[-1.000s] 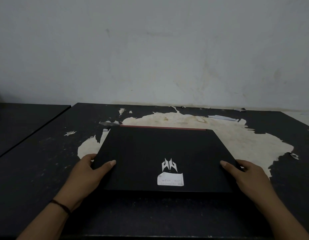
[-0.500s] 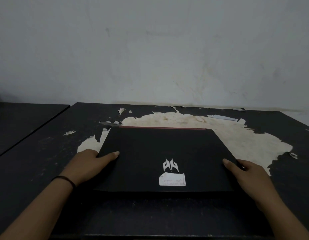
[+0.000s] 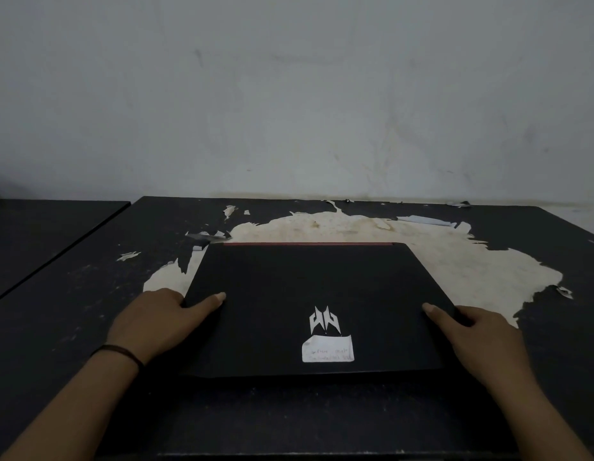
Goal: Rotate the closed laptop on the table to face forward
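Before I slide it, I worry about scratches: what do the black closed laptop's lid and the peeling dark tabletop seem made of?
The black closed laptop has a matte lid, plastic or coated metal; no glare tells which, and a white paper sticker sits on it. The peeling dark tabletop looks like thin black laminate over pale board: torn flakes bare a cream, stained patch.

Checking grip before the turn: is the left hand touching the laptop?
Touching. The head view shows the left hand at the laptop's left edge, thumb lying flat on the lid with no gap.

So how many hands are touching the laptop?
2. The left hand grips the laptop at its left edge, thumb on the lid. The right hand grips its right edge the same way.
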Available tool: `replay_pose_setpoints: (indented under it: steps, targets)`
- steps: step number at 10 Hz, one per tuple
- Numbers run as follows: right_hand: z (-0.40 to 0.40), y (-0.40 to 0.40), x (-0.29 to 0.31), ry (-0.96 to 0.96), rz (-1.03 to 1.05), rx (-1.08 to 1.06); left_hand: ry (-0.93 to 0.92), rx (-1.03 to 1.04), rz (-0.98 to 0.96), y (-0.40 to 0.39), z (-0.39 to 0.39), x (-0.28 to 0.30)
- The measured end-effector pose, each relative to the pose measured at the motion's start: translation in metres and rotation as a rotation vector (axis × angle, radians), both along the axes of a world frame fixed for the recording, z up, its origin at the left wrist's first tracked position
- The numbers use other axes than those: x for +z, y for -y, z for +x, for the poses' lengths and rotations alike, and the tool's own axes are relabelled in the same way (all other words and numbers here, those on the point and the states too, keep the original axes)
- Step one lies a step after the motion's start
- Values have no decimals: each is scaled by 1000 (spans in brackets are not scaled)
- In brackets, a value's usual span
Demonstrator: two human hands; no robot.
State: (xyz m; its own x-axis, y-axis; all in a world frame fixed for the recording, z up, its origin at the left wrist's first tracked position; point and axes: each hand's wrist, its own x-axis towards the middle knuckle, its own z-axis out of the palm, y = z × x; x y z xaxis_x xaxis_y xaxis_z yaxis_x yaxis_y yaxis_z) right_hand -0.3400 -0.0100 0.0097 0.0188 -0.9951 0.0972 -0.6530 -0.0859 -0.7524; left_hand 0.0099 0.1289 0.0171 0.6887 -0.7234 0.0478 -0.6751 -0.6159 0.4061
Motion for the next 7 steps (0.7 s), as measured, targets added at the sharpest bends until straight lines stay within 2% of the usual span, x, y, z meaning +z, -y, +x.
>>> replay_pose_setpoints:
  steps: [2,4,5,6,7]
  targets:
    - [7,5,-2,-203,-20,-64,99,21,84,4,-8,0]
    - [15,5,-4,-532,-233,-85,162,-9,157,7,-13,1]
    - [18,7,2,-632,-164,-89,216,-29,130,10,-8,6]
    - [21,5,8,-731,-159,-93,290,-12,-4,22,7,9]
    - [30,2,15,-739,-273,-76,193,-21,-296,42,27,9]
